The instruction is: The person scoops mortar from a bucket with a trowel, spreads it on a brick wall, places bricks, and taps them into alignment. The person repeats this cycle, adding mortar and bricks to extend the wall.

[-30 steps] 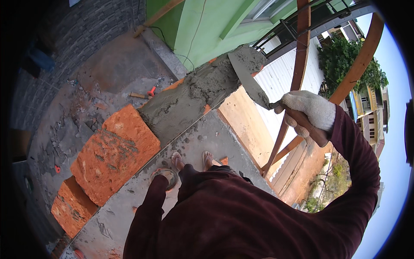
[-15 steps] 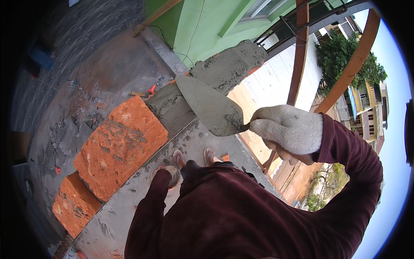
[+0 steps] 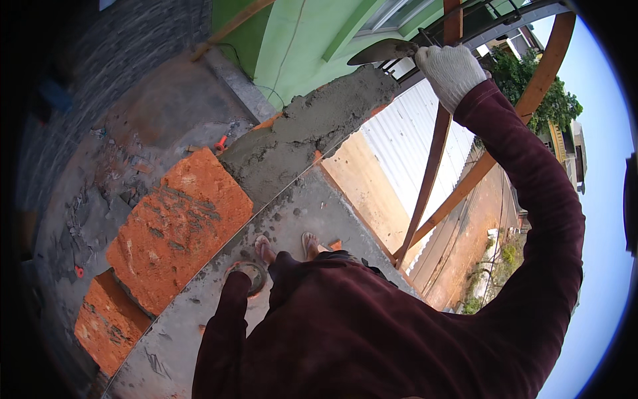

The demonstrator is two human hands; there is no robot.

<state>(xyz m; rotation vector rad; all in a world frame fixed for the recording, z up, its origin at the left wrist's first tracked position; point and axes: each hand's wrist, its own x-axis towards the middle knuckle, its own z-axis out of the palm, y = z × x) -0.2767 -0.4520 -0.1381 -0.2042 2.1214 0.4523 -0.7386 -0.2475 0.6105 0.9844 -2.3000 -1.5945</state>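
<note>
My right hand (image 3: 452,72), in a pale knit glove, is closed round the handle of a trowel (image 3: 382,52). The blade is raised over the far end of a bed of wet grey mortar (image 3: 319,120), seen nearly edge-on. That mortar covers the top of a low wall. Nearer, a large orange brick (image 3: 179,229) with mortar smears butts against the mortar's near end, and another orange brick (image 3: 111,322) lies beyond a gap. My left sleeve (image 3: 232,302) hangs low beside a round container (image 3: 251,276); the fingers of that hand are hidden.
A taut string (image 3: 219,269) runs along the wall's edge. Wooden poles (image 3: 438,146) cross at the right, before a corrugated white roof (image 3: 415,133). A green wall (image 3: 306,50) stands at the far end. Rubble (image 3: 90,206) litters the floor at left; my feet (image 3: 264,249) are on concrete.
My right hand has moved up and away with the trowel, from above the mortar's middle to its far end. The mortar surface the blade covered now shows, rough and continuous.
</note>
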